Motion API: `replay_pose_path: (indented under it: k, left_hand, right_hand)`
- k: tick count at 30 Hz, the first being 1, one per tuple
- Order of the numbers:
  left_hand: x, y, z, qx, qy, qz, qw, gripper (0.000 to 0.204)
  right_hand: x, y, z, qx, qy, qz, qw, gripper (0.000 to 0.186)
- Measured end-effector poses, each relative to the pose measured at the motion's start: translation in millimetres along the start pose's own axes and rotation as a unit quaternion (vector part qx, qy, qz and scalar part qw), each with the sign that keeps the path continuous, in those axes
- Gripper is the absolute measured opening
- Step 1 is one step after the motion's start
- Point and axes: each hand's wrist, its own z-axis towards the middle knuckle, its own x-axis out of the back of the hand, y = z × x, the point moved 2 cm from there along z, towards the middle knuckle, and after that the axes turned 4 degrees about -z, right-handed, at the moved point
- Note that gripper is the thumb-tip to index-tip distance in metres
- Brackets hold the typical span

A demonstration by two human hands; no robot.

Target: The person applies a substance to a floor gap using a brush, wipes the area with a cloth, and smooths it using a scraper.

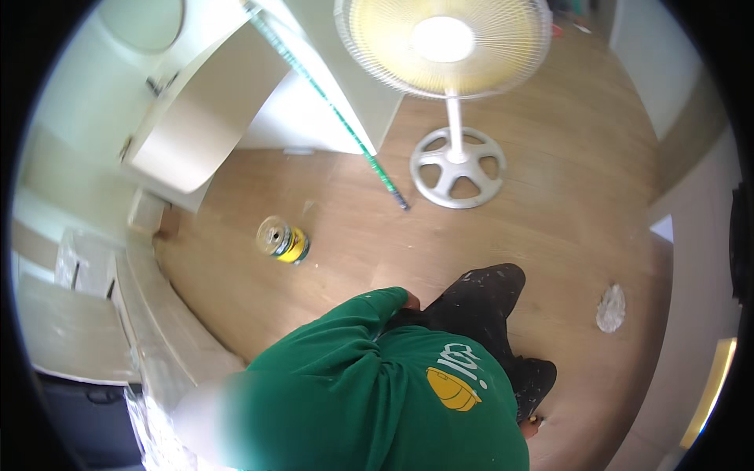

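Note:
My left hand shows only in part beyond the cuff of my green sleeve, against the dark, stained trousers; its fingers are hidden. Low beside my right hip, a small part of my right hand peeks out past the green shirt. A tiny pale spot shows at its fingers, too small to name, and their pose is unclear. On the wooden floor, ahead and to the left of my left hand, stands a round yellow-and-teal container with a pale top.
A white standing fan is ahead of me. Left of it, a long green pole slants down to the floor. Pale curved panels line the left side, with plastic-wrapped boards nearer. A crumpled whitish clump lies at right.

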Motion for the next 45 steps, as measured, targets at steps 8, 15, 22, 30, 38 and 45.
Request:
replay_pose_path:
  k: [8,15,22,30,38,45]
  left_hand:
    - [124.4,-15.3,10.7,-0.12,0.382,-0.087,0.912,0.018]
    - [135.1,203.9,55.3,-0.169,0.15,0.022,0.974,0.02]
    - [139.0,319.3,51.8,-0.164,0.086,0.269,0.945,0.023]
    - [200.1,483.0,32.8,-0.346,0.189,0.081,0.916,0.032]
    - [33.4,457.3,70.4,-0.461,-0.055,0.426,0.776,0.031]
    - [8.6,413.9,76.3,-0.428,-0.046,0.429,0.794,0.037]
  right_hand:
    - [-45.0,11.3,-22.1,-0.108,0.123,-0.026,0.986,0.045]
    - [-28.3,76.2,-71.8,-0.165,0.308,0.112,0.93,0.035]
    - [17.1,-21.3,-162.4,-0.278,0.133,0.166,0.937,0.056]
    - [-23.2,-67.9,-242.9,-0.255,0.151,0.238,0.925,0.06]
    - [52.9,-34.3,-171.5,-0.242,0.201,0.318,0.894,0.042]
    - [22.6,19.3,-223.7,-0.269,0.323,0.5,0.757,0.04]
